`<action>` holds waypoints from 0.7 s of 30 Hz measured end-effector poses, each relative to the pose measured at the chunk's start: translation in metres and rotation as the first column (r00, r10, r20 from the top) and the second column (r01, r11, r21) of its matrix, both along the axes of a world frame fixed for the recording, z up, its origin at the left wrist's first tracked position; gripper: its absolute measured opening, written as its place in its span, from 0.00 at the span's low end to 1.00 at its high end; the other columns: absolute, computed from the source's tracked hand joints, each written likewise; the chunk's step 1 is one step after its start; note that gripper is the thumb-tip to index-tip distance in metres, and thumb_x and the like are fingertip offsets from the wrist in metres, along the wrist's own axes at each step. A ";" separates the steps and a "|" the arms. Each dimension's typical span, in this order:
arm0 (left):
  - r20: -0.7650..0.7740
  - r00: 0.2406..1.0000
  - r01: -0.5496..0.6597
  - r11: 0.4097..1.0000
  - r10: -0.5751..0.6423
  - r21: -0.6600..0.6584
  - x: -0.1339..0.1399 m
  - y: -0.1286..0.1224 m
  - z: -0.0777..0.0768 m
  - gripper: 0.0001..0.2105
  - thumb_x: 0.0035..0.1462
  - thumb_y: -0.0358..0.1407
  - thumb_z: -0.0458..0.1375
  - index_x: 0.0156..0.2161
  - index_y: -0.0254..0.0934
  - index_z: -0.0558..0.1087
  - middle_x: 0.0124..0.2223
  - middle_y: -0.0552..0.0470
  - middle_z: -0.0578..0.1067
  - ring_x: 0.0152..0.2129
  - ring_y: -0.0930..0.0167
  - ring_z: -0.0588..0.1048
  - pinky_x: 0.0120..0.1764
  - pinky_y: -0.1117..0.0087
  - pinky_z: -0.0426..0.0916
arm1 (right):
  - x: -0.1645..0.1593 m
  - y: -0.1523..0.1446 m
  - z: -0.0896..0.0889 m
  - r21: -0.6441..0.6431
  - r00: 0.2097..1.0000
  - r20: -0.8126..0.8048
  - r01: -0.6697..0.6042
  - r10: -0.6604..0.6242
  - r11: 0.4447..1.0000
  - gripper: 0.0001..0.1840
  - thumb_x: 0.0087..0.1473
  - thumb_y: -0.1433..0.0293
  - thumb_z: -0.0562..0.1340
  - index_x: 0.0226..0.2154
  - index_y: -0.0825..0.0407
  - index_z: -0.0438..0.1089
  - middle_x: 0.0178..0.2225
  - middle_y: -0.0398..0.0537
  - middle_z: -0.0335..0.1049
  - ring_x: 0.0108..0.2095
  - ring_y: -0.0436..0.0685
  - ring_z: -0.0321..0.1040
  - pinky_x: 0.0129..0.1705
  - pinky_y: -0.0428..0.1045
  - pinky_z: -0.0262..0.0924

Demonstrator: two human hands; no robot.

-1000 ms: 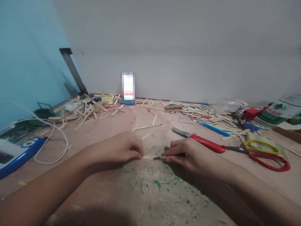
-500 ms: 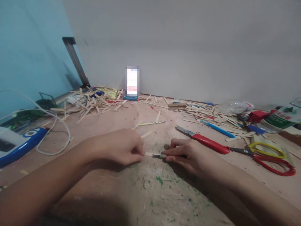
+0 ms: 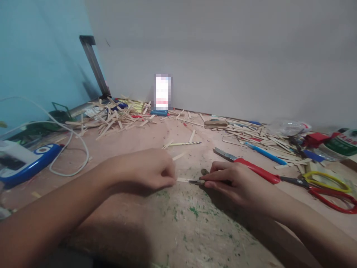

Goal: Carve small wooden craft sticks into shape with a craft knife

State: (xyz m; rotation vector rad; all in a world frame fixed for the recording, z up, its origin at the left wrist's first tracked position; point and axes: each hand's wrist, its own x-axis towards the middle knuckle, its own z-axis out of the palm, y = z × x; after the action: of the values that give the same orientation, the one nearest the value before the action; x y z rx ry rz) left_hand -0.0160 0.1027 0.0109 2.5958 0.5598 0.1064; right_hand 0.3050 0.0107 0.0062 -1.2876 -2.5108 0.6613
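Note:
My left hand (image 3: 152, 169) is closed, its fingertips pressing a thin, pale wooden craft stick (image 3: 182, 180) to the tabletop (image 3: 178, 219). Only the stick's right part shows; the rest is hidden under that hand. In my right hand (image 3: 230, 180) a small craft knife is pinched between thumb and fingers, mostly covered by them. Its short metal blade (image 3: 192, 181) points left and lies at the stick's right end. Just behind the right fingertips is a small dark rounded piece (image 3: 205, 172); whether it belongs to the knife I cannot tell.
Beyond the hands lies a striped pencil (image 3: 182, 144). Right of them are a red-handled knife (image 3: 256, 169), scissors (image 3: 301, 182) and a blue pen (image 3: 264, 153). Stick piles (image 3: 117, 119) line the back. A lit phone (image 3: 162, 91) leans on the wall; a white cable (image 3: 83, 149) loops at left.
The view has shifted slightly, moving everything a little to the right in the picture. My right hand and the blade have slid slightly right, away from the left hand; both grips stay the same.

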 end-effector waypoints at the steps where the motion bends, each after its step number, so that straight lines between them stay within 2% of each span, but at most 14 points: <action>1: -0.021 1.000 0.017 1.000 -0.018 -0.025 0.000 0.000 0.000 0.16 0.80 0.49 0.69 0.56 0.37 0.82 0.50 0.48 0.85 0.40 0.67 0.84 0.45 0.62 0.85 | -0.002 -0.001 -0.001 -0.001 1.000 0.000 0.006 -0.006 1.000 0.10 0.83 0.65 0.68 0.48 0.52 0.83 0.42 0.44 0.80 0.38 0.55 0.79 0.44 0.54 0.79; 5: -0.064 0.997 0.041 0.995 -0.047 -0.092 0.002 -0.001 0.004 0.15 0.80 0.48 0.68 0.57 0.38 0.82 0.53 0.47 0.85 0.43 0.66 0.85 0.48 0.60 0.86 | -0.008 -0.004 -0.002 0.001 1.000 0.002 0.022 -0.022 1.000 0.09 0.83 0.64 0.68 0.50 0.51 0.82 0.44 0.45 0.82 0.40 0.56 0.81 0.47 0.55 0.81; 10: -0.035 0.999 0.017 0.991 -0.022 -0.131 0.003 -0.003 0.005 0.15 0.80 0.48 0.68 0.58 0.39 0.82 0.55 0.46 0.85 0.45 0.65 0.85 0.50 0.59 0.86 | -0.009 -0.003 -0.003 0.005 0.999 0.011 0.038 -0.038 0.999 0.10 0.82 0.63 0.69 0.52 0.51 0.82 0.44 0.46 0.83 0.40 0.56 0.82 0.47 0.55 0.82; 21: -0.054 0.998 0.007 0.988 -0.016 -0.152 0.001 -0.001 0.004 0.16 0.80 0.48 0.69 0.60 0.38 0.82 0.57 0.45 0.85 0.48 0.63 0.85 0.51 0.57 0.87 | -0.012 -0.001 0.001 -0.023 0.996 0.072 0.062 -0.060 0.998 0.11 0.81 0.61 0.70 0.51 0.52 0.82 0.46 0.47 0.83 0.42 0.57 0.82 0.48 0.56 0.83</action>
State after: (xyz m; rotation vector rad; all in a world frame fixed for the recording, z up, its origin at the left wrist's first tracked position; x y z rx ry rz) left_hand -0.0152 0.1019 0.0150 2.4600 0.5506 -0.0117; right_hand 0.2930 0.0093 0.0071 -1.4148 -2.5155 0.6462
